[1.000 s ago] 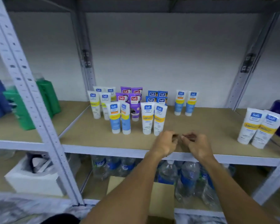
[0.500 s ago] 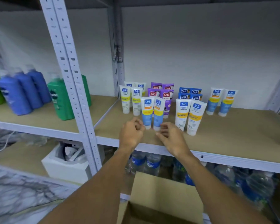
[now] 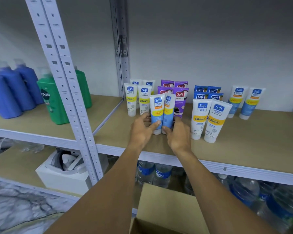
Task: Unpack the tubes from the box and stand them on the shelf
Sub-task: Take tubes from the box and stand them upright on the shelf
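left hand (image 3: 141, 132): wrapped round a blue Safi tube (image 3: 157, 114)
right hand (image 3: 180, 135): pinching the second blue tube (image 3: 168, 114), touching the first
cardboard box (image 3: 169, 205): below both hands, can't see inside

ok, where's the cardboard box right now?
Head view, bottom centre: the cardboard box sits below the front edge of the shelf, just in front of the water bottles on the lower level.

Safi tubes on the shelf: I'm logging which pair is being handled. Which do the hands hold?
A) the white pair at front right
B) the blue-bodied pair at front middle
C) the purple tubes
B: the left hand grips the left blue-bodied tube and the right hand grips the right blue-bodied tube, both upright on the shelf.
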